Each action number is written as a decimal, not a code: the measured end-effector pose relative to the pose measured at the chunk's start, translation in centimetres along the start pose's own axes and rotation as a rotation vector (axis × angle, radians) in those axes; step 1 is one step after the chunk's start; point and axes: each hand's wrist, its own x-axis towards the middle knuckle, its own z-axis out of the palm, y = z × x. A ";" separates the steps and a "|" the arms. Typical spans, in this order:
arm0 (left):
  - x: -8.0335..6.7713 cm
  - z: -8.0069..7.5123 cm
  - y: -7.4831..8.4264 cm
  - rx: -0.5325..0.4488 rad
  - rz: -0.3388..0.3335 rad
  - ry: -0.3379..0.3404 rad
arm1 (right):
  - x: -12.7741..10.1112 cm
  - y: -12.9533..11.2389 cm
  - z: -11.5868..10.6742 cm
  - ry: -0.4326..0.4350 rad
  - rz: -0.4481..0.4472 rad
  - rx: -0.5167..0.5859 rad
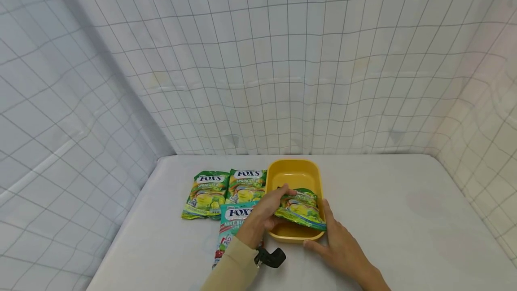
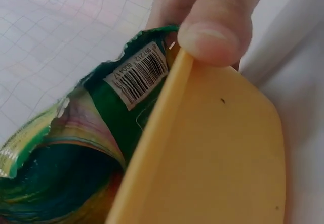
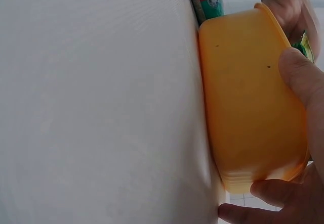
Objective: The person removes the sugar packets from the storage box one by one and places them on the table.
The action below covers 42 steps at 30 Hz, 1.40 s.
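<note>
A green FOX'S Spring Tea candy bag lies tilted in the front part of a yellow plastic tub. My left hand holds this bag by its left end, over the tub's left rim. In the left wrist view, the thumb is at the tub's rim, beside the bag's barcode end; the other fingers are mostly hidden. My right hand grips the tub's front right corner. The right wrist view shows its thumb on the near wall and its fingers round the right side.
Two more green Spring Tea bags lie flat left of the tub. A teal FOX'S mint candy bag lies in front of them, partly under the left forearm. White grid-patterned cloth walls surround the white table.
</note>
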 end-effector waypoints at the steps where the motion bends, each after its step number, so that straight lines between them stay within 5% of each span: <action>1: 0.0 0.0 0.0 0.025 0.007 -0.004 | 0.0 0.0 0.0 0.000 -0.002 -0.003; 8: 0.0 -0.2 -0.4 0.215 0.080 -0.035 | 0.0 0.3 0.0 0.017 -0.019 -0.017; 27: -1.5 -0.5 -1.0 0.468 0.229 0.021 | -0.2 0.4 0.3 -0.018 0.016 -0.005; 42: -2.7 -1.5 -0.1 0.255 0.273 0.011 | 0.2 0.2 0.2 -0.019 0.042 0.009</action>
